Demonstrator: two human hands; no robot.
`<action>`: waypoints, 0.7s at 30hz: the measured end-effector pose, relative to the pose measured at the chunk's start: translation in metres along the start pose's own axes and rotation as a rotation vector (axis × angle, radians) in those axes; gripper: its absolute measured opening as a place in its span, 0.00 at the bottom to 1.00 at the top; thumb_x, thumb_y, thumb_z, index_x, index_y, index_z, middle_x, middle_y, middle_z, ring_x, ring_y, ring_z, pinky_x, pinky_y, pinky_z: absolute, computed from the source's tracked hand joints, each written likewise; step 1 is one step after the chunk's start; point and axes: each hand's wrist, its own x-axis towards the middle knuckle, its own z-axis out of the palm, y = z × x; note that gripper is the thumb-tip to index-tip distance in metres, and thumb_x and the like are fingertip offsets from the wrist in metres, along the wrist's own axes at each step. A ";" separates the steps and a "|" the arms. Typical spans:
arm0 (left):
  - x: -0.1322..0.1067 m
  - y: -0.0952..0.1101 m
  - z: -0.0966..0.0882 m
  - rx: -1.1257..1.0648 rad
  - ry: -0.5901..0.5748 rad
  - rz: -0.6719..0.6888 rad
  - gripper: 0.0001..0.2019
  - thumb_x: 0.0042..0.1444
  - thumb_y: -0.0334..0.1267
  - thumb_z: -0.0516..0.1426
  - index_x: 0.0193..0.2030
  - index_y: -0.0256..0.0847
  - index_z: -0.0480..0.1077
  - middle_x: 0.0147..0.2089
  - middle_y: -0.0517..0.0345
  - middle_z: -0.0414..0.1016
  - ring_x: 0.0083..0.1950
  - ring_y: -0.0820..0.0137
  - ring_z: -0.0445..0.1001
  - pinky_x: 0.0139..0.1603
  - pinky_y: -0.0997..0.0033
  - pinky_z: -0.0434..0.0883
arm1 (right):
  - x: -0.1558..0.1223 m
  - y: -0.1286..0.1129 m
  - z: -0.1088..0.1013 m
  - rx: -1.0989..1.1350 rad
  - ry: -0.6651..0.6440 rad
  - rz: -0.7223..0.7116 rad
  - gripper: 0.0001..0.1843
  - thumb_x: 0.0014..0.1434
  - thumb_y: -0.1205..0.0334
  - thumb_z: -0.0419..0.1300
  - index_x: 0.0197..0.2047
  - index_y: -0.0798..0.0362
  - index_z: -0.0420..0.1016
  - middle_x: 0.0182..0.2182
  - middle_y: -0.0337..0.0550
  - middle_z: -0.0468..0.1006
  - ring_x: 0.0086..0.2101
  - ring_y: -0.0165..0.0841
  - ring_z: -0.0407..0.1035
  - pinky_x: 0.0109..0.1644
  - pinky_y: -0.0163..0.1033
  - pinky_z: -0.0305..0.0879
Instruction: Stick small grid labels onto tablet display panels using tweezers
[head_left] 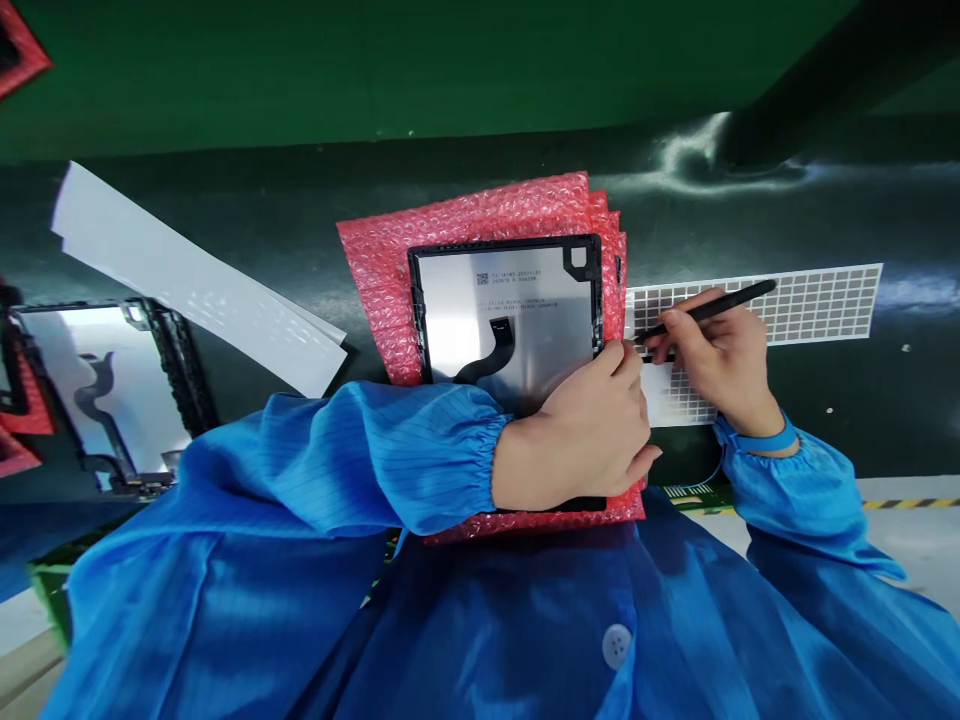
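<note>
A tablet display panel (547, 350) lies back side up on red bubble wrap (480, 215). It has a silver back, a black frame, printed codes and a black flex cable (495, 355). My left hand (589, 430) reaches across the panel, its fingers closed at the right edge; whatever they hold is hidden. Between the fingers of my right hand (724, 355) is a slim black pen-shaped tool (731, 300), its tip close to my left fingertips. Under my right hand are white sheets (817, 305) with grids of small grey stickers.
Long white paper strips (202, 280) lie to the left on the dark green table (847, 400). Another display panel (127, 390) is at the far left, near more red bubble wrap (30, 390). A dark tube (795, 100) stands at the back right.
</note>
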 end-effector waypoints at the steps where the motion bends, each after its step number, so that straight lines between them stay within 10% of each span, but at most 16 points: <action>1: -0.004 0.001 -0.001 0.011 0.061 0.006 0.31 0.71 0.55 0.51 0.52 0.25 0.82 0.52 0.32 0.81 0.58 0.46 0.76 0.61 0.51 0.66 | 0.001 -0.003 0.000 0.046 0.018 0.016 0.20 0.62 0.38 0.66 0.34 0.46 0.74 0.23 0.37 0.81 0.20 0.32 0.74 0.23 0.40 0.67; 6: -0.037 0.005 -0.020 -0.065 0.233 0.130 0.15 0.72 0.38 0.54 0.52 0.34 0.81 0.53 0.41 0.80 0.55 0.55 0.77 0.56 0.57 0.72 | 0.001 -0.026 0.002 0.261 0.096 0.005 0.20 0.63 0.41 0.67 0.32 0.46 0.71 0.21 0.34 0.79 0.17 0.30 0.71 0.19 0.38 0.66; 10: -0.057 0.001 -0.030 -0.124 0.230 0.004 0.17 0.73 0.43 0.55 0.50 0.31 0.79 0.39 0.48 0.77 0.38 0.61 0.76 0.36 0.61 0.74 | -0.002 -0.042 0.012 0.363 0.034 -0.026 0.15 0.66 0.46 0.65 0.35 0.45 0.71 0.24 0.35 0.80 0.19 0.30 0.73 0.21 0.38 0.69; 21: -0.066 -0.011 -0.016 -0.110 0.193 -0.198 0.23 0.72 0.42 0.56 0.65 0.26 0.70 0.42 0.44 0.78 0.45 0.55 0.81 0.37 0.58 0.80 | -0.004 -0.057 0.040 0.338 -0.014 0.016 0.18 0.65 0.41 0.66 0.35 0.45 0.71 0.21 0.34 0.76 0.23 0.32 0.76 0.27 0.38 0.76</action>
